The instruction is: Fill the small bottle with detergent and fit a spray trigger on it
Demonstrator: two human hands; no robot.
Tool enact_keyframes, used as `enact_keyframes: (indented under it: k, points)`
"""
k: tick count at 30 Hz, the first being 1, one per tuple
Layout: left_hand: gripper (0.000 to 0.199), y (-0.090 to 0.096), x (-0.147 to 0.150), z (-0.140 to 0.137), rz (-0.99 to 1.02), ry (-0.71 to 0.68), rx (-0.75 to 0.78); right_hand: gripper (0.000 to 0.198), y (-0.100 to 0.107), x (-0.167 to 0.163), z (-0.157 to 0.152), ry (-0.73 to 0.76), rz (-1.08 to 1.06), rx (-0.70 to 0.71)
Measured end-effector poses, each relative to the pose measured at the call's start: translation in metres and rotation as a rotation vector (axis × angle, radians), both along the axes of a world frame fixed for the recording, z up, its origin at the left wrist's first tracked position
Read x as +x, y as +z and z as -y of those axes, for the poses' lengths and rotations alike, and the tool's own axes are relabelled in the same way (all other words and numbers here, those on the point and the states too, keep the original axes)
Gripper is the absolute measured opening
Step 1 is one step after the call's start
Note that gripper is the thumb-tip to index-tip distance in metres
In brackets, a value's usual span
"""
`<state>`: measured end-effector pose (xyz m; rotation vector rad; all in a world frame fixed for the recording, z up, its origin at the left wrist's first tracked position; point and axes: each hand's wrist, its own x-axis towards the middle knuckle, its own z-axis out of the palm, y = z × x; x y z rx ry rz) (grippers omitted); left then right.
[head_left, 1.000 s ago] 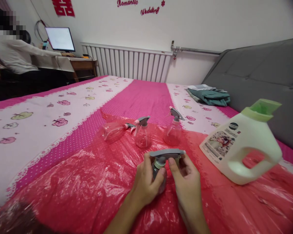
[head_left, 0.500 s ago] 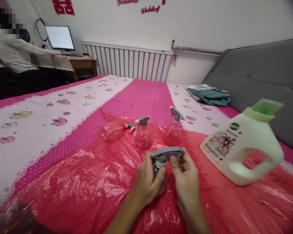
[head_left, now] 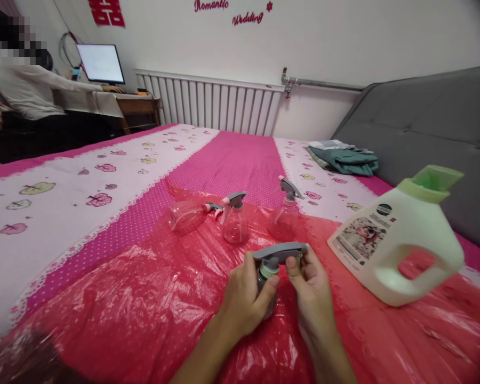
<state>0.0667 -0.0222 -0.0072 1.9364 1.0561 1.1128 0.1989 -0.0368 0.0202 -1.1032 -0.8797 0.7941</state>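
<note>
Between my hands is a spray bottle (head_left: 269,268) with a grey trigger head and a pale green collar. My left hand (head_left: 250,293) is wrapped around its neck and upper body, hiding much of the bottle. The fingers of my right hand (head_left: 310,280) pinch the nozzle and trigger end of the head. Beyond them, a clear spray bottle with a pink and grey head (head_left: 235,226) stands upright, and a similar spray bottle (head_left: 284,220) stands to its right. Another clear spray bottle (head_left: 186,216) lies on its side at the left.
A large white detergent jug (head_left: 396,250) with a green cap stands at the right. Red plastic sheeting (head_left: 144,298) covers the near bed. Folded clothes (head_left: 344,159) lie by the grey headboard (head_left: 428,112). A person (head_left: 28,96) sits at a desk with a monitor (head_left: 101,64).
Both hands and the spray bottle they hold have shifted slightly to the right in view. My grip looks the same, and the other bottles and jug stay in place.
</note>
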Motion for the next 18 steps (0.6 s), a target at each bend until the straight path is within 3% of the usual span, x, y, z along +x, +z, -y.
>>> enact_keyframes:
  k: [8, 18]
  points:
    - [0.019, 0.005, -0.001, 0.0, 0.011, -0.048, 0.093, 0.055, -0.003, 0.003, -0.003, 0.002, -0.001, 0.038]
    - [0.033, 0.001, -0.002, 0.002, 0.046, -0.058, 0.049, 0.044, 0.004, 0.012, 0.003, 0.056, 0.149, 0.072]
